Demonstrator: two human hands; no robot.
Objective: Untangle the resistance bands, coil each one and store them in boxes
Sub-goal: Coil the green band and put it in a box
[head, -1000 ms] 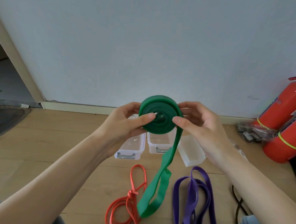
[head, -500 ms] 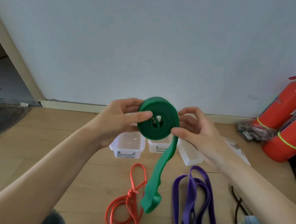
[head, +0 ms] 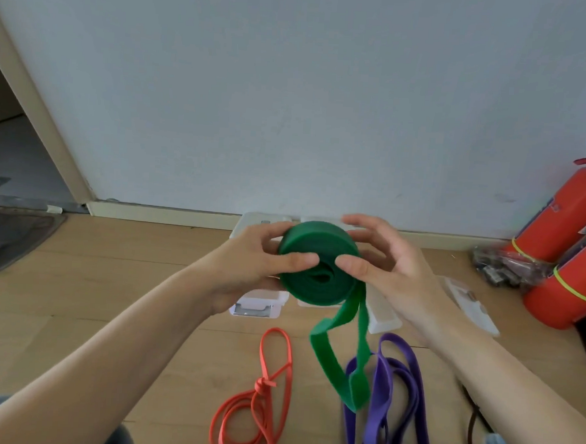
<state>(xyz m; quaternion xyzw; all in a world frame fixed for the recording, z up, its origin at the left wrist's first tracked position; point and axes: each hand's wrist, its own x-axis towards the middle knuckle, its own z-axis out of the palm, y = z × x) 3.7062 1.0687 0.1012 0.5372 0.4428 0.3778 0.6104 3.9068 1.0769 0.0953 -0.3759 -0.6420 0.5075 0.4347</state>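
Left hand (head: 248, 263) and right hand (head: 384, 260) pinching green band coil (head: 316, 263), clear boxes (head: 256, 304) beneath, contents hidden

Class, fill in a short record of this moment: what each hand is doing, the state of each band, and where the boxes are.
left hand: grips green coil, thumb on its face
right hand: thumb on coil face, fingers spread behind
green band: mostly coiled, loose tail hanging
orange band: on floor, knotted
purple band: on floor, uncoiled
clear boxes: on floor beyond the bands, partly hidden
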